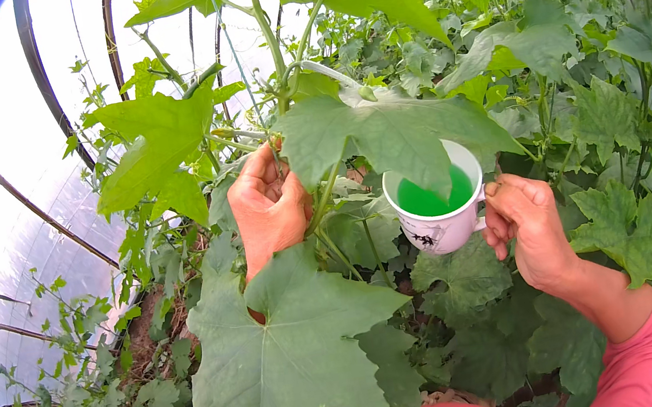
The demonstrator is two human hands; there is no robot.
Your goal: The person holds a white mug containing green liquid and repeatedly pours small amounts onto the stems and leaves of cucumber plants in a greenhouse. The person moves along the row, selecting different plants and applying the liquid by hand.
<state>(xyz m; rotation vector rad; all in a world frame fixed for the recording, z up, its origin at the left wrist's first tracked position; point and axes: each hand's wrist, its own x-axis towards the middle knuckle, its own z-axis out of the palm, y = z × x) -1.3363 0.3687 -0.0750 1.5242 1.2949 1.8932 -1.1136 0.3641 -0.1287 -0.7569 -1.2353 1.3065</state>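
My right hand point(525, 224) grips the handle of a white mug point(441, 237) with a dark printed design. Bright green liquid point(420, 199) partly fills the mug, which tilts slightly towards me. The tip of a broad lobed leaf point(391, 130) overlaps its opening. To the left, my left hand point(269, 212) has its fingers curled around a small shoot point(277, 151) beside the main vine stem point(264, 23). Leaves hide part of that grip. Another large leaf point(299, 359) covers most of my left forearm.
A thin blue-green string point(233, 47) runs down beside the stem. Dark curved ribs point(45, 81) support the translucent plastic sheeting point(9, 156) of a greenhouse at the left. Dense vine foliage point(604, 118) fills the right side, with dry soil point(147, 337) showing at lower left.
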